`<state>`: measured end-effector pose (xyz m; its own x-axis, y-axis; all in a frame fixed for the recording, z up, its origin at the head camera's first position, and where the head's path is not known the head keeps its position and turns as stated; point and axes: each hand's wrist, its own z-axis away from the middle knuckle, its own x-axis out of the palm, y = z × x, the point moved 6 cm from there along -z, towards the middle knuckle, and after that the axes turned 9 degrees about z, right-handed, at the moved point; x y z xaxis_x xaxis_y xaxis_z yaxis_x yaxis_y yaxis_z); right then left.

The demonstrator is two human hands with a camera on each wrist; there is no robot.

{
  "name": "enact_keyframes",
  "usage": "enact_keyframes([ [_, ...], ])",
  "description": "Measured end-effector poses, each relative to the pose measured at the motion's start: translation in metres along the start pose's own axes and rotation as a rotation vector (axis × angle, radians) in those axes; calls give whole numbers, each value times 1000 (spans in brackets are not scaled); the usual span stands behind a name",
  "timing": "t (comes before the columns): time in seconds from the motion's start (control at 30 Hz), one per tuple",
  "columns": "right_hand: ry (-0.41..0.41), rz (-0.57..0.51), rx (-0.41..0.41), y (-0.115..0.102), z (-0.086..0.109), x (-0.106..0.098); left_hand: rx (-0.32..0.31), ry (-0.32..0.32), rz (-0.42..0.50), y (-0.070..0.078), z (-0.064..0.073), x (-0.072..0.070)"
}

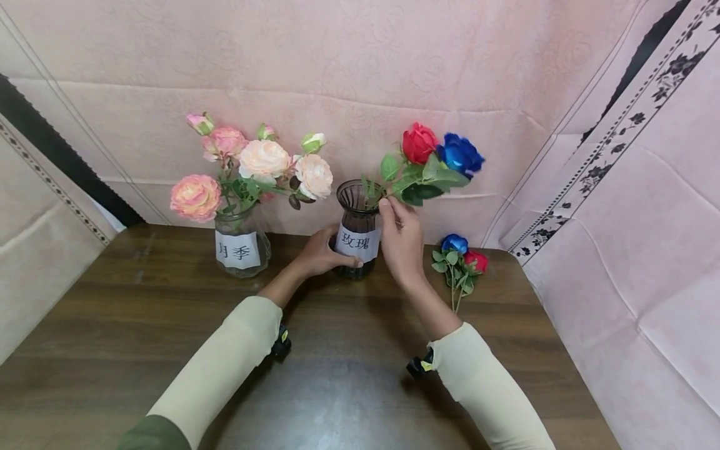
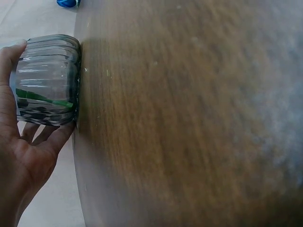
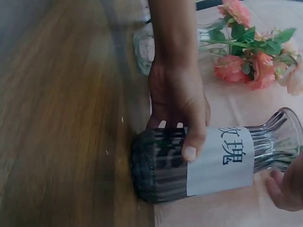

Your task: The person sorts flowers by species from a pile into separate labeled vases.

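Observation:
A dark, ribbed glass vase (image 1: 357, 220) with a white handwritten label stands toward the back of the table. Around its lower part, my left hand (image 1: 322, 254) grips with the thumb across the front. My right hand (image 1: 402, 240) is at the right of the rim, pinching the leafy stem of roses between thumb and fingers. A red rose (image 1: 419, 144) and a blue rose (image 1: 461, 155) lean out to the right above this hand. Through the glass in the left wrist view, a green stem (image 2: 45, 98) shows inside the vase.
To the left stands a clear glass vase (image 1: 263, 253) with its own label, full of pink and cream flowers (image 1: 264, 160). A smaller blue and red rose bunch (image 1: 461, 272) lies on the wooden table (image 1: 315, 375) at right. Pink cloth (image 1: 360, 56) hangs behind.

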<state>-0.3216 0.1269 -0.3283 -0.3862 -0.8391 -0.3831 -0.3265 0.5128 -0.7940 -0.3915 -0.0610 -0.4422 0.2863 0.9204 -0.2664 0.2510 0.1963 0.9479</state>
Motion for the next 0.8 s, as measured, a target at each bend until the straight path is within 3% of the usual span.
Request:
enact_keyframes([
  [0.17,-55,183,-23,-2,7,-5,-2,2,0,0,0,-1],
  [0.3,-77,258,-36,1,9,-7,-3,6,-8,-1,0,-1],
  [0.5,-149,267,-15,17,15,-12,-9,9,-23,-2,0,0],
  [0.8,-397,257,104,53,24,-18,-12,12,-26,-1,0,1],
])
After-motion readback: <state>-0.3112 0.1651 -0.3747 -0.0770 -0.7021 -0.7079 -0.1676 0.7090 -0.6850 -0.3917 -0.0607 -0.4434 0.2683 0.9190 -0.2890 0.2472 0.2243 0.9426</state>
